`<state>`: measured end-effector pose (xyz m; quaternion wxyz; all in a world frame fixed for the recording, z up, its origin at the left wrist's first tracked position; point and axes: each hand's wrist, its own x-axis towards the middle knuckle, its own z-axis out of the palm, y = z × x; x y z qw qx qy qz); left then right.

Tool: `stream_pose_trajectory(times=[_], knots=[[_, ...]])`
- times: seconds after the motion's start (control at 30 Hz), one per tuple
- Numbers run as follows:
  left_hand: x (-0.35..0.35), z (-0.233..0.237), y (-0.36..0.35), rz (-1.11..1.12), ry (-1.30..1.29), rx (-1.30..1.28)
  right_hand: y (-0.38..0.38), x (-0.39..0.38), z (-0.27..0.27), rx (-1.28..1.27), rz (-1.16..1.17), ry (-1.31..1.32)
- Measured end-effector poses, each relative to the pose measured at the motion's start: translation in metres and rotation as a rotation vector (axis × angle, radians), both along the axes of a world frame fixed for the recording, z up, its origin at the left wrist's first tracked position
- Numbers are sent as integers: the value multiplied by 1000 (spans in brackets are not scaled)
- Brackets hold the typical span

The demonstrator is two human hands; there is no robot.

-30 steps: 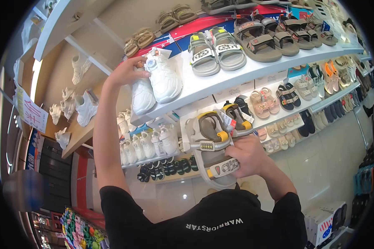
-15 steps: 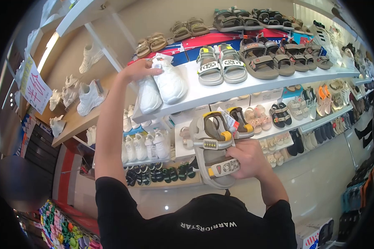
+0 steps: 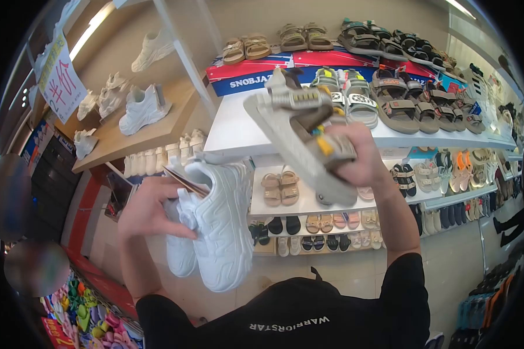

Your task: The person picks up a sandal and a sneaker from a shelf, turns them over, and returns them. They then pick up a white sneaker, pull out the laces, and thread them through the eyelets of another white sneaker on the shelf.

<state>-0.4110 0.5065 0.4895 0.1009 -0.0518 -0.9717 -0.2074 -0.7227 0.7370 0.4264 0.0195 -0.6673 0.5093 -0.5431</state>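
Note:
My left hand (image 3: 157, 212) grips a pair of white sneakers (image 3: 224, 227) by their tongues and holds them in the air in front of the shelves, toes down. Brown paper or card sticks out of one shoe opening. My right hand (image 3: 358, 157) is closed on a pair of beige-grey sandals (image 3: 297, 134) with yellow tabs, raised over the white upper shelf (image 3: 233, 125). The sandals are tilted and slightly blurred, and partly cover grey-white sandals (image 3: 361, 102) standing on that shelf.
Brown strap sandals (image 3: 407, 113) stand further right on the upper shelf, before red and blue boxes (image 3: 244, 78). Lower shelves hold more sandals (image 3: 279, 186). At the left, a wooden shelf (image 3: 174, 110) carries white shoes (image 3: 142, 110). Colourful clogs (image 3: 87, 308) fill the lower left.
My left hand has lifted the white sneakers off the upper shelf and brought them down toward me. My right hand has raised the beige-grey sandals to the upper shelf's height.

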Motion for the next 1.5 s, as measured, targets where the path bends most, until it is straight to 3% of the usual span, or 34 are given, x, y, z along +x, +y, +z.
stream_pose_trajectory(times=[0.07, 0.17, 0.23, 0.27, 0.33, 0.43, 0.5, 0.67, 0.97, 1.07, 1.13, 1.2, 1.27, 1.33, 1.4, 1.5], knots=[[16, -19, 7, 57, -13, 75, -45, -8, 8, 55, 102, -365], [37, -48, 9, 155, -32, 185, -104, -15, 17, 43, 93, -485], [48, -69, 8, 206, 8, 310, -139, -26, 19, 185, 30, -215], [51, -77, 13, 252, 59, 332, -150, -25, 20, 195, 53, -208], [58, -89, 19, 323, 67, 311, -165, -19, 23, 286, -367, 415], [60, -105, 28, 395, 88, 296, -188, -20, 15, 445, -465, 632], [61, -112, 32, 503, 43, 156, -197, -24, 12, 490, -494, 674], [66, -134, 29, 515, 43, 80, -208, -33, 10, 569, -542, 682], [73, -158, 39, 578, -18, 54, -202, -38, 27, 704, -334, 658], [75, -169, 38, 597, -8, 46, -186, -25, 23, 597, -376, 671], [76, -175, 39, 613, 28, 45, -165, -7, 25, 357, -550, 733], [79, -178, 42, 687, -48, 27, -142, 10, 21, 3, -481, 746], [79, -178, 46, 707, -31, 41, -105, 48, 16, -14, -280, 456], [75, -180, 47, 700, -2, 48, -73, 65, -18, 149, -78, 261], [74, -183, 49, 707, 35, 49, -68, 66, -89, 338, 291, -73], [71, -185, 50, 715, -15, 81, -68, 88, -230, 780, 499, -653]])
